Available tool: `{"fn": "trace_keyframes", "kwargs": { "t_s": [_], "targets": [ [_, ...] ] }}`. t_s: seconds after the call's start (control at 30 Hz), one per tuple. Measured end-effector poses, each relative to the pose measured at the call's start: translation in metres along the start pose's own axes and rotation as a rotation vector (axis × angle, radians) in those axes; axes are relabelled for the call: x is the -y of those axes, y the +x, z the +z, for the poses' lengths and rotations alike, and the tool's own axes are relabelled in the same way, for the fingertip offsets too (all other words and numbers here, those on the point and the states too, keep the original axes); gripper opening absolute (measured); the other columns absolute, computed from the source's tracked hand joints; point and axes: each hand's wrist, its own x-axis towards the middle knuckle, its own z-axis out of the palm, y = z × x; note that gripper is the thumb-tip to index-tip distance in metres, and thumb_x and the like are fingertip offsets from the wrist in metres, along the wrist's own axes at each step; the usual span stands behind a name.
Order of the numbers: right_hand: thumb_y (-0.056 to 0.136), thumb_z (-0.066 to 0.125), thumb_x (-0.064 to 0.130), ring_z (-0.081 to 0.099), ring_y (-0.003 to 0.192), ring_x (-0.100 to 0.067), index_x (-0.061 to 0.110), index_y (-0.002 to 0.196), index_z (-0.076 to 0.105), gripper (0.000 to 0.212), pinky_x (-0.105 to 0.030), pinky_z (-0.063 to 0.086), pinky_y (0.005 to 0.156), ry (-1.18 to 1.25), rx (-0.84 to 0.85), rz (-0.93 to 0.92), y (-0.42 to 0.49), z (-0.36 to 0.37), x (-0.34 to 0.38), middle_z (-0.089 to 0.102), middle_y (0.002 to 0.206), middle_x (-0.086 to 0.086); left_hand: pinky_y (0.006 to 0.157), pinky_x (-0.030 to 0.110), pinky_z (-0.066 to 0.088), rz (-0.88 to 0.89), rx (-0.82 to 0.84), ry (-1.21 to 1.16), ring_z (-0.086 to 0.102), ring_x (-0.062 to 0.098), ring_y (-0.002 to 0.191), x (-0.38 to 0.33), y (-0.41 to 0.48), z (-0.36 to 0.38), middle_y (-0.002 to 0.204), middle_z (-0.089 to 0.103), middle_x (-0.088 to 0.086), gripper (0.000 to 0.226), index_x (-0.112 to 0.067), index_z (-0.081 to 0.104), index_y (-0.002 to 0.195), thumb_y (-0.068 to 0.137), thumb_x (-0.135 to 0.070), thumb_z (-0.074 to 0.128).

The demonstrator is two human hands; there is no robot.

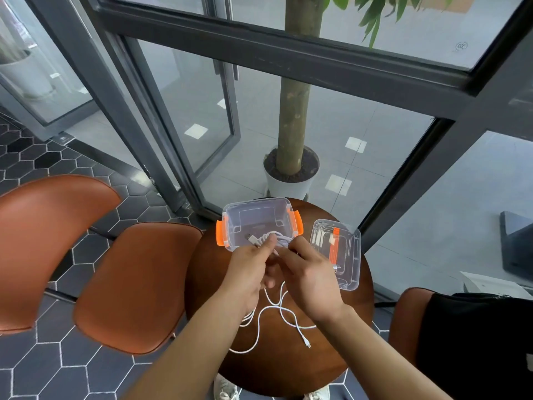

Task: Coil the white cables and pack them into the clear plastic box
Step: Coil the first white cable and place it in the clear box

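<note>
**Item:** white cable (282, 236), thin, one length in view.

**Location:** partly gathered into loops between the two grips, at the near rim of the clear plastic box (256, 202). Whether the loops rest inside it or hang just above cannot be told. A USB plug (250, 238) pokes out just past the left grip's fingertips. The loose tail drops below both grips and snakes over the surface (215, 284) toward the person, ending in a small connector (307, 342).

**Left grip** (248, 267): fingers curled, pinching the gathered loops.

**Right grip** (308, 272): fingers curled, pinching a strand right beside the left grip.

**Box:** open, directly beyond both grips. Its lid (336, 252) lies on the surface beside the right grip, on the outer side.

**Handling (judged):** light, limp and slightly springy, so loops will likely unwind if released. The smooth jacket may slide through the fingers. Best held across the whole bundle, not by the plugs, with the tail fed in close to the grip.
</note>
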Motion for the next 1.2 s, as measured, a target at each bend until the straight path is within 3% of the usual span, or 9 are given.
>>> {"fn": "trace_keyframes", "kwargs": {
  "t_s": [0.13, 0.33, 0.5, 0.63, 0.73, 0.83, 0.97, 1.1, 1.2],
  "targets": [
    [0.087, 0.072, 0.012, 0.047, 0.062, -0.021, 0.008, 0.085, 0.066, 0.008, -0.036, 0.045, 0.046, -0.070, 0.061, -0.068, -0.004, 0.002, -0.008, 0.050, 0.083, -0.005, 0.048, 0.025, 0.041, -0.033, 0.045, -0.158, 0.049, 0.014, 0.055, -0.007, 0.006, -0.010, 0.063, 0.055, 0.005, 0.024, 0.000, 0.067, 0.092, 0.101, -0.020, 0.058],
    [0.093, 0.066, 0.015, 0.059, 0.095, -0.024, 0.008, 0.125, 0.062, 0.034, -0.031, 0.053, 0.078, -0.015, 0.101, -0.089, -0.012, -0.008, -0.015, 0.058, 0.113, -0.010, 0.052, 0.025, 0.053, 0.044, 0.034, -0.167, 0.053, 0.014, 0.064, -0.006, 0.014, -0.023, 0.080, 0.055, 0.012, 0.022, -0.003, 0.065, 0.089, 0.102, -0.018, 0.054],
    [0.097, 0.056, 0.038, 0.060, 0.090, -0.015, 0.020, 0.106, 0.074, 0.026, -0.031, 0.048, 0.076, 0.013, 0.038, 0.129, -0.023, -0.012, -0.025, 0.069, 0.097, 0.007, 0.059, 0.028, 0.054, 0.081, -0.005, -0.221, 0.053, 0.014, 0.065, -0.006, 0.012, -0.025, 0.073, 0.054, 0.008, 0.024, -0.005, 0.065, 0.087, 0.102, -0.019, 0.053],
    [0.089, 0.070, 0.038, 0.067, 0.087, -0.005, 0.024, 0.108, 0.073, 0.024, -0.027, 0.059, 0.075, 0.609, 0.194, 0.769, -0.023, -0.018, -0.017, 0.072, 0.094, 0.013, 0.059, 0.028, 0.055, 0.078, -0.005, -0.296, 0.053, 0.014, 0.066, -0.005, 0.011, -0.022, 0.074, 0.054, 0.007, 0.022, -0.005, 0.065, 0.088, 0.102, -0.017, 0.053],
    [0.091, 0.068, 0.036, 0.065, 0.078, -0.012, 0.017, 0.116, 0.069, 0.031, -0.026, 0.057, 0.065, 0.944, 0.291, 1.035, -0.024, -0.018, -0.008, 0.068, 0.092, 0.000, 0.059, 0.027, 0.056, 0.086, 0.006, -0.301, 0.054, 0.015, 0.069, -0.002, 0.009, -0.019, 0.077, 0.055, 0.008, 0.021, -0.005, 0.064, 0.090, 0.103, -0.017, 0.052],
    [0.088, 0.072, 0.019, 0.057, 0.062, -0.017, 0.005, 0.096, 0.068, 0.017, -0.028, 0.054, 0.058, 1.338, 0.205, 1.275, -0.021, -0.017, -0.004, 0.058, 0.077, -0.010, 0.059, 0.028, 0.058, 0.077, 0.017, -0.323, 0.056, 0.017, 0.073, -0.002, 0.009, -0.016, 0.080, 0.056, 0.009, 0.019, -0.004, 0.063, 0.093, 0.102, -0.017, 0.052],
    [0.074, 0.074, 0.004, 0.057, 0.054, -0.011, 0.003, 0.087, 0.066, 0.015, -0.018, 0.051, 0.046, 1.573, 0.043, 1.412, -0.014, -0.017, -0.014, 0.058, 0.068, -0.008, 0.059, 0.028, 0.059, 0.051, 0.028, -0.393, 0.057, 0.018, 0.075, -0.002, 0.011, -0.018, 0.082, 0.058, 0.010, 0.019, -0.003, 0.064, 0.093, 0.102, -0.016, 0.053],
    [0.088, 0.063, -0.006, 0.069, 0.062, -0.012, 0.003, 0.095, 0.065, 0.010, -0.019, 0.058, 0.054, 1.730, -0.153, 1.485, -0.007, -0.017, -0.023, 0.070, 0.078, -0.010, 0.060, 0.029, 0.061, 0.033, 0.072, -0.435, 0.057, 0.021, 0.079, 0.000, 0.009, -0.021, 0.085, 0.060, 0.012, 0.019, -0.002, 0.063, 0.091, 0.102, -0.015, 0.053],
    [0.091, 0.057, -0.010, 0.075, 0.071, -0.019, 0.004, 0.116, 0.058, 0.029, -0.026, 0.063, 0.065, 1.856, -0.299, 1.489, -0.002, -0.014, -0.025, 0.075, 0.083, -0.015, 0.063, 0.031, 0.061, 0.016, 0.088, -0.442, 0.060, 0.022, 0.081, 0.003, 0.009, -0.020, 0.084, 0.062, 0.011, 0.020, -0.002, 0.063, 0.091, 0.102, -0.014, 0.053]
  ]
}}
